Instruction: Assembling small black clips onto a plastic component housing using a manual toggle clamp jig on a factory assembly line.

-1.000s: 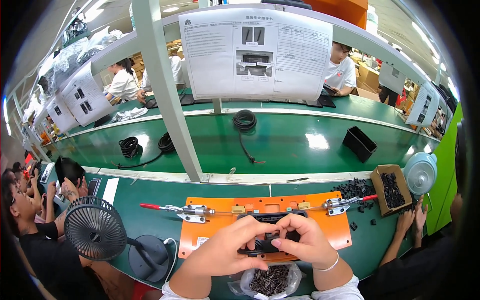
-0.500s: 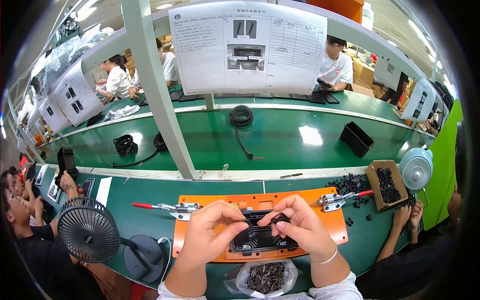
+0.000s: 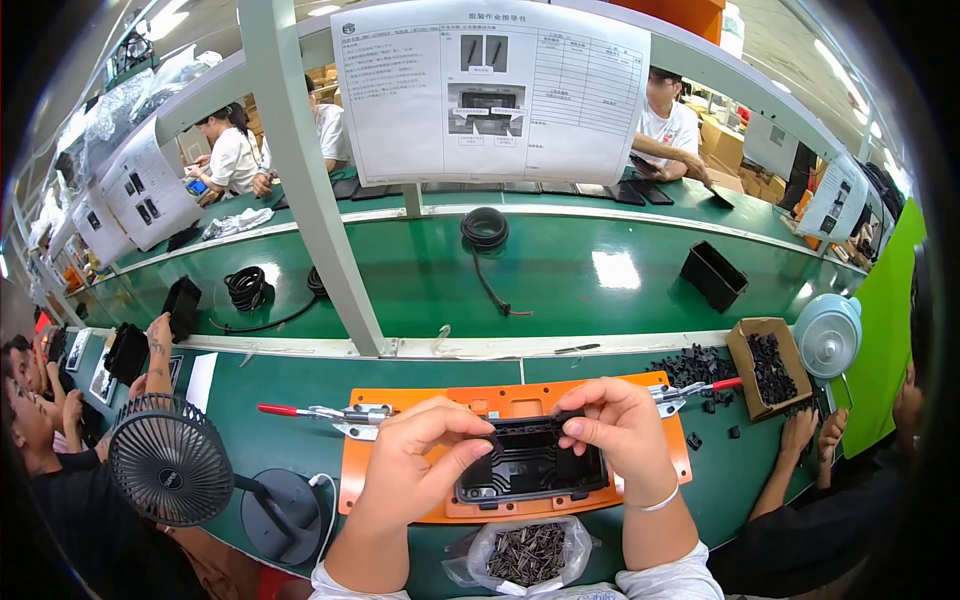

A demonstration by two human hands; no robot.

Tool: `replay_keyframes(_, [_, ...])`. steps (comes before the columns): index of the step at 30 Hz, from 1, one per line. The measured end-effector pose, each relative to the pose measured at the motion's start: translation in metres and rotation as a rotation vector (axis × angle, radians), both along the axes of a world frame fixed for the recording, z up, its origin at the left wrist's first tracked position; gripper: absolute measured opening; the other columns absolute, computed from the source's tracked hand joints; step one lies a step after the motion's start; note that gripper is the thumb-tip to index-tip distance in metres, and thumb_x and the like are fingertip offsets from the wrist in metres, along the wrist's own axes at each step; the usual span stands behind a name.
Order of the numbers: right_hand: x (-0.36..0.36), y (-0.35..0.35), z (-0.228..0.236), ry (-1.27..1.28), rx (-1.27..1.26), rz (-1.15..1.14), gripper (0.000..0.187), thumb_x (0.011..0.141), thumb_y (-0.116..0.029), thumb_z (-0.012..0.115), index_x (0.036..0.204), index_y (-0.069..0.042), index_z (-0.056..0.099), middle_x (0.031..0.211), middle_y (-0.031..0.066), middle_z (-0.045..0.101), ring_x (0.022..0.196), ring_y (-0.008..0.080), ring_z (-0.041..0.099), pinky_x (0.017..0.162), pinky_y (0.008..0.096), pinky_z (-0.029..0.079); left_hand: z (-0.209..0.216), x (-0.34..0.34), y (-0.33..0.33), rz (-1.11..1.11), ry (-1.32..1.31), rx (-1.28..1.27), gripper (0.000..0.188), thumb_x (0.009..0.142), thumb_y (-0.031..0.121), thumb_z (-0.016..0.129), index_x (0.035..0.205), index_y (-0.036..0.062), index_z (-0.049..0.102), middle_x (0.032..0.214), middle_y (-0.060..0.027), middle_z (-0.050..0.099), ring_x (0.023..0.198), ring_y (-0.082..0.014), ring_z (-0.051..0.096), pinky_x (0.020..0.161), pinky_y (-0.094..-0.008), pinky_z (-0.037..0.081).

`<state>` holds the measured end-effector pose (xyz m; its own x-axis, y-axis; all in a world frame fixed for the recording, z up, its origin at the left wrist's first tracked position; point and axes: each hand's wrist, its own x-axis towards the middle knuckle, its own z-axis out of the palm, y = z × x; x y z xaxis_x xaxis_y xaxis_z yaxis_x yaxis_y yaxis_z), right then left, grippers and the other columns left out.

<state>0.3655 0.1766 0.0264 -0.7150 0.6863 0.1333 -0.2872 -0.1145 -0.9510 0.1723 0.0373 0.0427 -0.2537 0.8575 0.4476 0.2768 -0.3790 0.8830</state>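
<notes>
A black plastic housing (image 3: 535,474) lies in an orange fixture plate (image 3: 655,480) in front of me. At its far right corner, my right hand (image 3: 622,437) pinches a small black plastic part (image 3: 571,420) between thumb and fingers. My left hand (image 3: 428,456) is over the far left corner, thumb and forefinger close together; whatever is between them is too small to make out. Between my forearms sits a clear plastic bag (image 3: 582,552) of small dark metal pins (image 3: 527,552).
Red-handled toggle clamps (image 3: 365,414) (image 3: 672,399) flank the plate. At right are loose black parts (image 3: 695,368), a cardboard box (image 3: 745,365) and a light-blue fan (image 3: 828,335). A black fan (image 3: 170,460) stands left. Co-workers' hands (image 3: 158,335) (image 3: 800,432) are on both sides.
My right hand has moved the small black part from above the housing's middle to its far right corner. My left hand has barely shifted. At left, a co-worker's hand has lifted a black box.
</notes>
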Motion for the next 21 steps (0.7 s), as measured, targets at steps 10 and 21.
replay_keyframes(10, [-0.005, -0.017, -0.005, 0.109, -0.124, 0.306, 0.02, 0.08, 0.009, 0.067, 0.098, 0.004, 0.059, 0.096, 0.0101, 0.062, 0.079, 0.0133, 0.064, 0.067, 0.0237, 0.055, -0.004, 0.007, 0.002, -0.448, -0.183, -0.031, 0.014, 0.082, -0.009, 0.063, 0.094, -0.0017, 0.063, 0.089, -0.0083, 0.061, 0.072, -0.0128, 0.061, 0.061, -0.023, 0.049])
replay_keyframes(21, [-0.002, -0.002, 0.004, 0.104, -0.095, 0.213, 0.015, 0.088, 0.002, 0.06, 0.095, -0.005, 0.049, 0.107, 0.017, 0.063, 0.083, 0.0163, 0.065, 0.063, 0.0245, 0.053, 0.007, 0.0, 0.004, -0.272, 0.131, 0.074, 0.013, 0.076, -0.007, 0.066, 0.087, -0.0006, 0.06, 0.091, -0.0099, 0.062, 0.083, -0.0224, 0.059, 0.073, -0.031, 0.047])
